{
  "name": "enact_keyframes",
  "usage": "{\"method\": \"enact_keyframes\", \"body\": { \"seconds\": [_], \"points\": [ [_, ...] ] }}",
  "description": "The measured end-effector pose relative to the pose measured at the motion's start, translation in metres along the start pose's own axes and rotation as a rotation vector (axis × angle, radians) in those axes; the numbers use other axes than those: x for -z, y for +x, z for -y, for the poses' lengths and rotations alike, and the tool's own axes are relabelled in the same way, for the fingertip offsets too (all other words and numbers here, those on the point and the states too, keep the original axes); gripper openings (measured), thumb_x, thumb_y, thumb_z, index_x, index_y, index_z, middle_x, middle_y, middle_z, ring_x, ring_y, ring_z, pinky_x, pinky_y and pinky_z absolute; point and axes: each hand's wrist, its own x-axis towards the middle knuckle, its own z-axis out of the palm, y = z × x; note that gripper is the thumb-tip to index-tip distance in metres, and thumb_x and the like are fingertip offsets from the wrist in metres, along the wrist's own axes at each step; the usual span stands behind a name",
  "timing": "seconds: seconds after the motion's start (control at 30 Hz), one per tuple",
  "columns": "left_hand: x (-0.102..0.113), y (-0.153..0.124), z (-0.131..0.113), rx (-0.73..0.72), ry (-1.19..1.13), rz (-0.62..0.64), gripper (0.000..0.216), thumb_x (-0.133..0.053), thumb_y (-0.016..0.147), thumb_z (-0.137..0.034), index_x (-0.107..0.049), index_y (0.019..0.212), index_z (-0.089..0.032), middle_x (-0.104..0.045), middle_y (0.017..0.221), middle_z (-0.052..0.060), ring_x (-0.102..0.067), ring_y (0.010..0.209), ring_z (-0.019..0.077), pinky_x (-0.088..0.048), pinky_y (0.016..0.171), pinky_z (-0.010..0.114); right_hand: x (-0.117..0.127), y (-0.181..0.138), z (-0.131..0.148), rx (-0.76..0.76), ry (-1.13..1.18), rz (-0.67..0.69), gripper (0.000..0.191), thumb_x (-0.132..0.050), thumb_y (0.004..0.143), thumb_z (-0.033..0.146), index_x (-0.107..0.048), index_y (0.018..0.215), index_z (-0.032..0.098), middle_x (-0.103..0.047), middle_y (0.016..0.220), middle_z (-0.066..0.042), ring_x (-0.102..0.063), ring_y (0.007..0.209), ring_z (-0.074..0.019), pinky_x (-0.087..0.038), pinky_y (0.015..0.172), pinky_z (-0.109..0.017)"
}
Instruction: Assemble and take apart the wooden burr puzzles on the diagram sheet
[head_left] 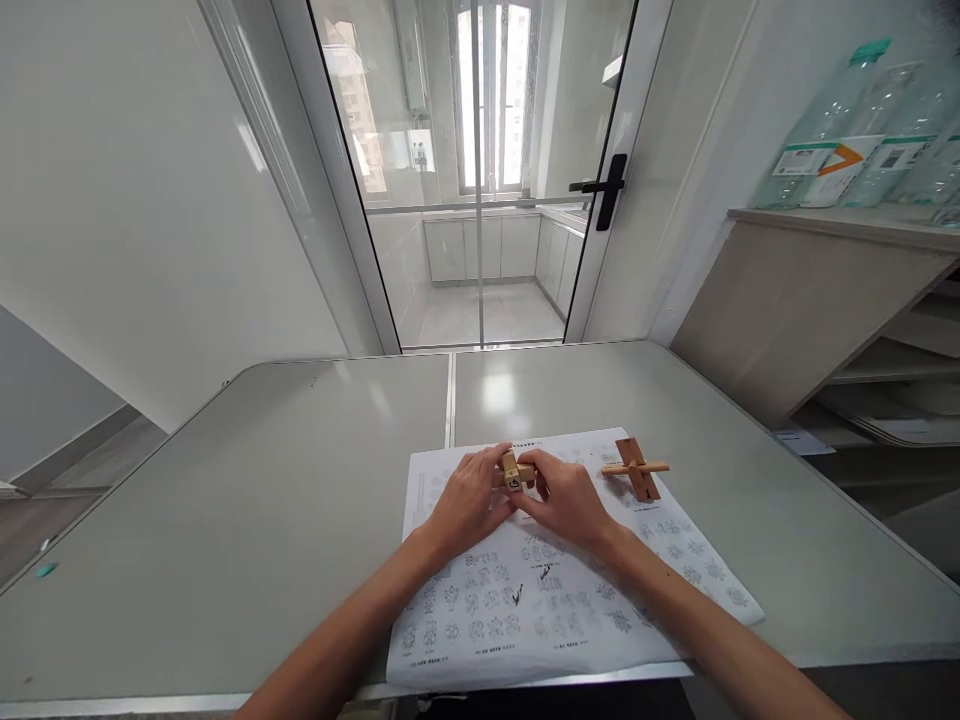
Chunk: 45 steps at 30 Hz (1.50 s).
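Both hands meet over a printed paper sheet (555, 600) on the grey table (225, 520). My left hand (469, 500) and my right hand (566, 500) pinch a small wooden interlocking puzzle (514, 472) between their fingertips, holding it just above the sheet. The fingers of both hands are curled closed around its bars. To the right of my right hand, a second wooden puzzle piece (636, 467), a flat brown slab crossed by a pale rod, lies on the sheet's far right corner, apart from both hands.
A glass door with a black handle (606, 188) stands beyond the table's far edge. A wooden shelf unit (825, 300) with plastic bottles (847, 140) on top flanks the right side. A small teal object (46, 570) lies near the table's left edge.
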Motion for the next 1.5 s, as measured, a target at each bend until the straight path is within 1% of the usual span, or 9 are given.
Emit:
{"method": "enact_keyframes", "body": {
  "seconds": [0.17,0.27,0.33,0.4,0.63,0.87,1.1,1.3,1.5],
  "points": [
    [0.004,0.000,-0.001,-0.002,0.001,-0.056,0.074,-0.073,0.086,-0.016,-0.041,0.152,-0.027,-0.071,0.131,0.009,-0.070,0.112,0.0281,-0.059,0.098,0.046,-0.002,-0.003,0.004,0.007,0.148,0.001,0.026,-0.071,0.095,0.033,-0.059,0.116,0.023,-0.061,0.072,0.005,-0.055,0.054,-0.0138,-0.044,0.055,-0.027],
    [0.006,0.001,-0.001,-0.024,0.025,-0.129,0.069,-0.073,0.086,-0.016,-0.045,0.148,-0.027,-0.072,0.125,0.008,-0.071,0.105,0.0265,-0.058,0.094,0.043,-0.003,-0.003,0.004,0.041,0.160,-0.063,0.038,-0.072,0.096,0.035,-0.054,0.127,0.025,-0.065,0.095,-0.002,-0.060,0.064,-0.0158,-0.051,0.059,-0.030],
    [0.006,0.003,-0.001,-0.055,0.065,-0.158,0.067,-0.074,0.085,-0.014,-0.048,0.145,-0.028,-0.073,0.122,0.007,-0.071,0.104,0.0265,-0.055,0.094,0.043,-0.004,-0.003,0.004,0.057,0.142,-0.109,0.042,-0.073,0.095,0.036,-0.052,0.131,0.025,-0.062,0.115,-0.009,-0.063,0.076,-0.0185,-0.055,0.064,-0.033],
    [0.007,0.004,-0.001,-0.066,0.097,-0.175,0.066,-0.074,0.083,-0.013,-0.051,0.143,-0.029,-0.073,0.119,0.006,-0.071,0.104,0.0262,-0.053,0.095,0.043,-0.004,-0.002,0.004,0.065,0.127,-0.126,0.041,-0.073,0.096,0.037,-0.052,0.130,0.026,-0.057,0.122,-0.011,-0.064,0.085,-0.0208,-0.058,0.070,-0.036],
    [0.009,0.007,-0.001,-0.015,0.158,-0.243,0.055,-0.078,0.090,-0.024,-0.055,0.140,-0.029,-0.073,0.110,0.004,-0.071,0.096,0.0230,-0.050,0.094,0.041,-0.001,0.003,0.005,0.037,0.220,-0.125,0.015,-0.060,0.105,0.037,-0.059,0.114,0.025,-0.060,0.100,-0.005,-0.060,0.083,-0.0213,-0.055,0.076,-0.036],
    [0.010,0.007,0.001,0.034,0.168,-0.181,0.053,-0.079,0.092,-0.043,-0.057,0.139,-0.028,-0.074,0.111,0.006,-0.072,0.097,0.0252,-0.050,0.092,0.042,0.007,0.009,0.007,-0.189,0.446,0.087,0.036,-0.048,0.109,0.054,-0.063,0.106,0.022,-0.068,0.085,-0.003,-0.059,0.072,-0.0186,-0.047,0.065,-0.031],
    [0.019,0.011,-0.007,0.008,0.169,-0.150,0.044,-0.079,0.089,-0.049,-0.063,0.123,-0.025,-0.077,0.099,0.004,-0.073,0.090,0.0260,-0.047,0.091,0.043,0.012,0.009,0.005,-0.202,0.522,0.146,0.039,-0.049,0.108,0.057,-0.064,0.103,0.022,-0.066,0.085,-0.003,-0.059,0.077,-0.0188,-0.047,0.070,-0.030],
    [0.021,0.011,-0.009,0.076,0.040,-0.116,0.051,-0.083,0.083,-0.056,-0.065,0.118,-0.023,-0.077,0.095,0.004,-0.072,0.085,0.0246,-0.047,0.092,0.044,0.014,0.008,0.004,-0.161,0.497,0.165,0.036,-0.048,0.109,0.053,-0.065,0.106,0.022,-0.068,0.090,-0.004,-0.059,0.078,-0.0189,-0.048,0.071,-0.030],
    [0.017,0.010,-0.008,0.271,-0.236,0.083,0.041,-0.077,0.087,-0.057,-0.068,0.107,-0.022,-0.074,0.092,0.003,-0.065,0.082,0.0217,-0.048,0.079,0.036,0.016,0.008,0.008,-0.106,0.452,0.135,0.029,-0.051,0.109,0.048,-0.065,0.111,0.023,-0.072,0.099,-0.007,-0.065,0.087,-0.0219,-0.052,0.080,-0.034]
  ]
}}
